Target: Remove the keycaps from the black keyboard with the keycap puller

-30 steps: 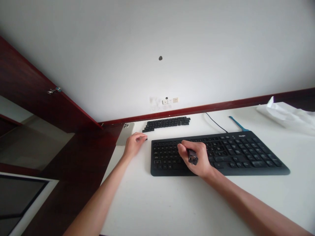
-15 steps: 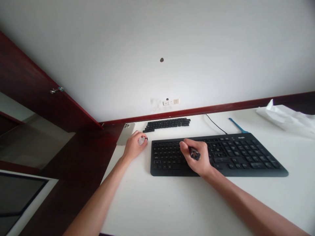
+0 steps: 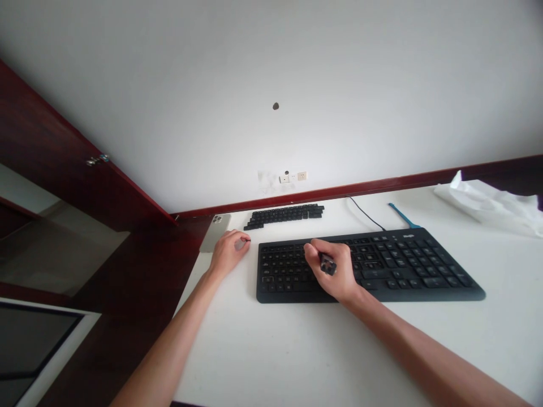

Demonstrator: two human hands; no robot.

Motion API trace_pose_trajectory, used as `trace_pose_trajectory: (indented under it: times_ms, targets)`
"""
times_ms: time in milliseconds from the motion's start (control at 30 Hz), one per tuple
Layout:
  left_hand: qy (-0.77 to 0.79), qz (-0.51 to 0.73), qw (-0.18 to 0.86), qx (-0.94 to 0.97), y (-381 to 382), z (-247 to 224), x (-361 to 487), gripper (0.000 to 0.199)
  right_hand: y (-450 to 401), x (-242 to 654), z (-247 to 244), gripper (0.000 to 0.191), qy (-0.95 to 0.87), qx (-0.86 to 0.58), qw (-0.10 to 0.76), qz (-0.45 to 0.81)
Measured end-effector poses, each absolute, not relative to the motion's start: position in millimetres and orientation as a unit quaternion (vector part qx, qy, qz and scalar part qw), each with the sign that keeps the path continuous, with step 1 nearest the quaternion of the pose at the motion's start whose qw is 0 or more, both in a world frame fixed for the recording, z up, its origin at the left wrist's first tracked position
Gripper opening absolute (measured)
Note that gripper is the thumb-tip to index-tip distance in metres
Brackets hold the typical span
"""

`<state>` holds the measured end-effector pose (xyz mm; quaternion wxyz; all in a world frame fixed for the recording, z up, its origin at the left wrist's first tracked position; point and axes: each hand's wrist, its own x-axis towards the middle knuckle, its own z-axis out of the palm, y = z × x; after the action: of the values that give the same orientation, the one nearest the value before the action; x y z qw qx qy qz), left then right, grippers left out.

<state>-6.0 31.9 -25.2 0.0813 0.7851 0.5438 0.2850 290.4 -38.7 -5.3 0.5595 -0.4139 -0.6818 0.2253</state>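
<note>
My left hand (image 3: 229,253) rests on the white table (image 3: 271,350), left of the keyboard. Thumb and fingertips pinch a small black keycap (image 3: 248,241), mostly covered by the fingers. Over the middle of the black keyboard (image 3: 456,295), my right hand (image 3: 337,274) is wrapped round a dark-handled tool (image 3: 328,264). Only the handle's end shows, so its kind and working tip are hidden. Some key positions near the right hand look uncovered. Behind the keyboard, loose black keycaps (image 3: 284,215) lie in close rows.
A phone (image 3: 215,233) lies by the left table edge. Behind the keyboard are its black cable (image 3: 367,213) and a slim blue tool (image 3: 403,215). A white plastic bag (image 3: 492,206) lies at the back right. Beyond the table stands a wall with sockets (image 3: 292,177).
The view has shifted slightly, moving the keyboard a little left in the picture. My left fingers have drawn closer together. My right hand keeps its grip on the tool over the keyboard.
</note>
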Motion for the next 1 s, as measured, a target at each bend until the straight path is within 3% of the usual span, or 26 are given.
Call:
trace_pose_trajectory:
  times_ms: [467, 1000]
  targets:
    - [0.528, 0.284, 0.087, 0.796, 35.5, -29.1, -5.1, 0.012, -36.2, 291.4, -7.9, 0.043, -0.677, -0.404, 0.56, 0.256]
    - [0.455, 0.206, -0.058, 0.864, 66.0, -13.9, 30.5, 0.006, -36.1, 291.8, -7.7, 0.042, -0.684, -0.412, 0.544, 0.258]
